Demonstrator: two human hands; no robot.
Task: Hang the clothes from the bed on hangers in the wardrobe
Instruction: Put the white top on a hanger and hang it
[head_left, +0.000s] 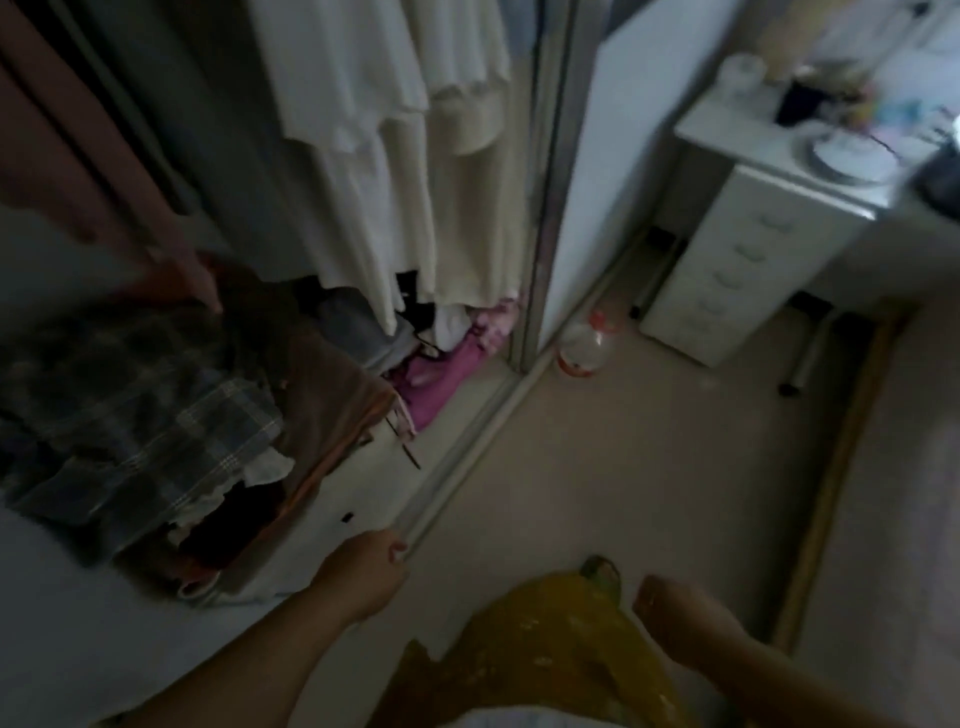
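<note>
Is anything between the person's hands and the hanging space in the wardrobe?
Nothing visible blocks it. The white hanging garments are exposed beyond the left hand, and a heap of plaid and brown clothes lies low beneath them. The right hand also holds nothing.

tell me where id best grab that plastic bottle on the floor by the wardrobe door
Grip the plastic bottle around its narrow neck just under the red cap, coming down from above. It seems to stand upright on the carpet with the cap uppermost, and the mirrored door crowds its left side, so the top is the freest approach. The frame is blurred, so this is a judgement.
</note>
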